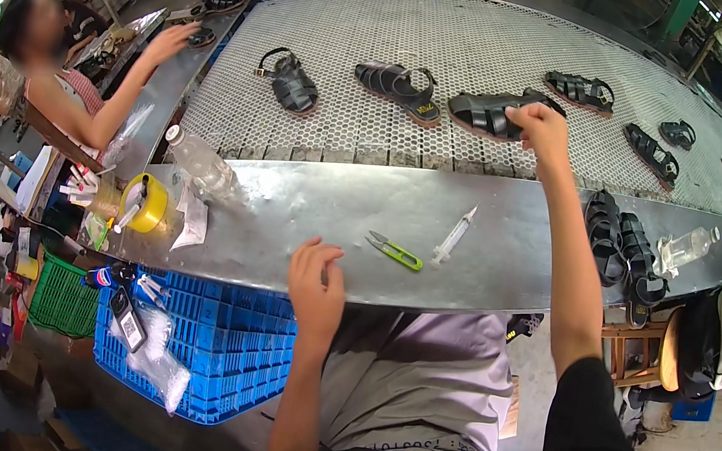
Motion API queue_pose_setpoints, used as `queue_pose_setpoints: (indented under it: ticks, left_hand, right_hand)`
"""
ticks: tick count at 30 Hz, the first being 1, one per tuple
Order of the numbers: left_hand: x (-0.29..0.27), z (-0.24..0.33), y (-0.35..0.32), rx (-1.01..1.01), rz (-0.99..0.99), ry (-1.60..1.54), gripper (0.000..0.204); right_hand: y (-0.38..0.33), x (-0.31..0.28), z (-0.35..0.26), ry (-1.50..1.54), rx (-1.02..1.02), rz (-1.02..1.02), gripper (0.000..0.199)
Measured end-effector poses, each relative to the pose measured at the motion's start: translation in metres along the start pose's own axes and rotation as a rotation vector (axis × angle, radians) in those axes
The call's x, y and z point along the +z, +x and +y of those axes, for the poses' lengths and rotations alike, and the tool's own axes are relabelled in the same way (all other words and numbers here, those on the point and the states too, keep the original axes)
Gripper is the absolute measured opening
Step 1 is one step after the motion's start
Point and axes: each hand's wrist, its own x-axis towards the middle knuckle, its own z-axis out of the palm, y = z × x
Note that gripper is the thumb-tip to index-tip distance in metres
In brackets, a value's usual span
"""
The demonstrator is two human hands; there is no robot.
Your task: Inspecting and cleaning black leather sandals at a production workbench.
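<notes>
My right hand (543, 134) reaches far over the white mesh surface (320, 20), its fingers closed on the heel part of a black strappy sandal (482, 112). Part of that sandal is hidden behind the fingers. To its left lie another black sandal (397, 87) and one with its strap standing up (288, 82). My left hand (316, 287) hovers by the near edge of the metal table (309, 192), fingers loosely bent and holding nothing. Nearest to it on the metal are green-handled thread snips (395, 250) and a clear syringe (456, 235).
Clear bottles (198, 163) (687, 248) stand left and right. Yellow tape (145, 203) sits at the left; a sandal pair (625, 243) rests at the right. More sandals (580, 91) dot the mesh. Blue crates (214, 345) are below. A co-worker (78, 79) reaches in from the left.
</notes>
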Motion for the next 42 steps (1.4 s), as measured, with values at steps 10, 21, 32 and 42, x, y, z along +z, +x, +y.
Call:
queue_pose_setpoints:
  ticks: [10,21,32,42]
  left_hand:
    - [-0.025,0.116,-0.009,-0.195,0.084,-1.271,0.052]
    - [-0.007,0.091,-0.066,-0.773,-0.628,-1.690,0.063]
    - [0.007,0.079,-0.089,-1.010,-0.741,-1.158,0.037]
    - [0.043,0.072,-0.103,-0.998,-0.652,-1.156,0.032]
  right_hand:
    - [-0.327,0.013,-0.087,0.297,0.352,-0.289,0.015]
    - [-0.311,-0.034,-0.056,-0.207,0.083,-0.539,0.030]
    - [-0.303,-0.031,-0.009,-0.467,0.378,-0.769,0.040]
    - [-0.300,-0.018,0.041,0.036,0.805,-0.726,0.040]
